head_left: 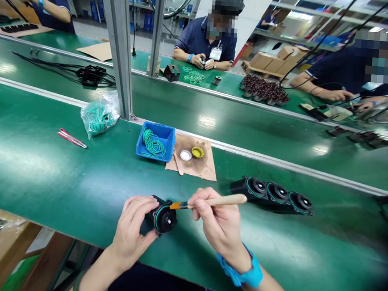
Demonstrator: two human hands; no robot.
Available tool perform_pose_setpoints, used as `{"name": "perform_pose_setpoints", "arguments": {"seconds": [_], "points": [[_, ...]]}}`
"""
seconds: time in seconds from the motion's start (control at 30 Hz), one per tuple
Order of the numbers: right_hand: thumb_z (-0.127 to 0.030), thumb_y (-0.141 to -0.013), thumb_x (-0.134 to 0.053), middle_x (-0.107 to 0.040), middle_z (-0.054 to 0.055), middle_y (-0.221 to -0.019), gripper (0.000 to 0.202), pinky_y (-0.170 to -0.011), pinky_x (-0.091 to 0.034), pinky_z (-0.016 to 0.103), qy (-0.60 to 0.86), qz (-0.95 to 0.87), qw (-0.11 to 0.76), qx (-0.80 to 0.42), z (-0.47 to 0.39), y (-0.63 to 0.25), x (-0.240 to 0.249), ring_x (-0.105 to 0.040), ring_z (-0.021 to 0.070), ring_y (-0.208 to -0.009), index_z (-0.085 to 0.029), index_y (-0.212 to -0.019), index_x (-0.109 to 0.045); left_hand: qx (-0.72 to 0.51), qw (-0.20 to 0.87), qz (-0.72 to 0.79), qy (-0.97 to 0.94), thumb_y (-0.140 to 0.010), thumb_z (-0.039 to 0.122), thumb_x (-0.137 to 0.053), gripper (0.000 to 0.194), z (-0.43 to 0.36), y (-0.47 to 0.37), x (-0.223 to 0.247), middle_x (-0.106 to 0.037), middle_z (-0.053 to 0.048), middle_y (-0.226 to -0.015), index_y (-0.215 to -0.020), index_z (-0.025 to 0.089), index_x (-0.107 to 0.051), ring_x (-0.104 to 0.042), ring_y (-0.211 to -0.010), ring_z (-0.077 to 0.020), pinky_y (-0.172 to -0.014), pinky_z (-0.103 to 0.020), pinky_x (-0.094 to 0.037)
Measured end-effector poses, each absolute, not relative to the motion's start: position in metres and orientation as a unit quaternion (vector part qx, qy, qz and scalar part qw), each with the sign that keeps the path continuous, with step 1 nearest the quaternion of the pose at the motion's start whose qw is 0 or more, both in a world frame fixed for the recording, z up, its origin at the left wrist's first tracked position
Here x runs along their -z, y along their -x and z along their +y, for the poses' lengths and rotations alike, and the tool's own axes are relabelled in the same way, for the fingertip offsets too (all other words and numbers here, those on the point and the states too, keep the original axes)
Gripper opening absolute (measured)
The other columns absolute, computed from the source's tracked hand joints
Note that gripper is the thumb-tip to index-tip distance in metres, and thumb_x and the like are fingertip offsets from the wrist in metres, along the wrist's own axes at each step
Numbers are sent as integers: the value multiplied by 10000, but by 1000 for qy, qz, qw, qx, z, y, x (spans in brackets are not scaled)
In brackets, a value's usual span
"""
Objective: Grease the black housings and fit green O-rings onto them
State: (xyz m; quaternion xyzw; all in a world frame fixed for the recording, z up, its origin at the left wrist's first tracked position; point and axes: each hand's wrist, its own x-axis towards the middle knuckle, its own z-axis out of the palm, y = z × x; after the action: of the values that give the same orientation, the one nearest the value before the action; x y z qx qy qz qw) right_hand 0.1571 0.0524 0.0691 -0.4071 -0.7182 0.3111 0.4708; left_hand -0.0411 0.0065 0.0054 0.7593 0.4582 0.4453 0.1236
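down near the front edge of the green tabletop, the left hand has its fingers clasped around a black round part with a green ring on its face, holding it just above the surface. the right hand, fingers pinched on a wooden brush, sets the orange bristles against the part's upper rim. just beyond lies a row of three like parts. farther back sit a blue bin of green rings and a stained cardboard with two small caps.
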Motion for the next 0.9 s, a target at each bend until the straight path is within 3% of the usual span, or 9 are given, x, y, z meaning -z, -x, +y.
{"name": "perform_pose_setpoints", "arguments": {"seconds": [0.27,0.5,0.7,0.9], "points": [[-159,-964,-504,-622,6,-631,191,-497,-454,230,377,-782,449,-210,44,-145,-77,-578,115,-553,-189,-790,-574,-433,109,471,-761,-854,158,-617,335,4,37,-6,-675,-115,-1087,-1176,153,-524,-632,-1040,-246,-937,-420,-440],[-71,-943,-458,-629,9,-710,173,-549,-453,247,272,-822,458,-203,35,-137,-74,-523,116,-582,-209,-844,-494,-416,118,473,-768,-867,161,-624,351,3,36,-7,-673,-107,-1113,-1199,170,-509,-620,-1058,-245,-954,-422,-394],[-131,-907,-438,-582,10,-644,114,-511,-379,282,236,-848,409,-239,26,-139,-70,-461,136,-534,-202,-829,-483,-419,125,481,-760,-854,166,-646,369,4,37,-8,-666,-112,-1112,-1198,166,-512,-623,-1041,-245,-915,-398,-398],[-126,-905,-402,-523,2,-593,167,-495,-309,291,231,-868,393,-199,27,-150,-63,-394,138,-514,-201,-769,-463,-429,137,493,-744,-804,164,-701,417,7,40,-6,-672,-91,-1095,-1181,184,-525,-635,-1011,-238,-924,-387,-422]]}}
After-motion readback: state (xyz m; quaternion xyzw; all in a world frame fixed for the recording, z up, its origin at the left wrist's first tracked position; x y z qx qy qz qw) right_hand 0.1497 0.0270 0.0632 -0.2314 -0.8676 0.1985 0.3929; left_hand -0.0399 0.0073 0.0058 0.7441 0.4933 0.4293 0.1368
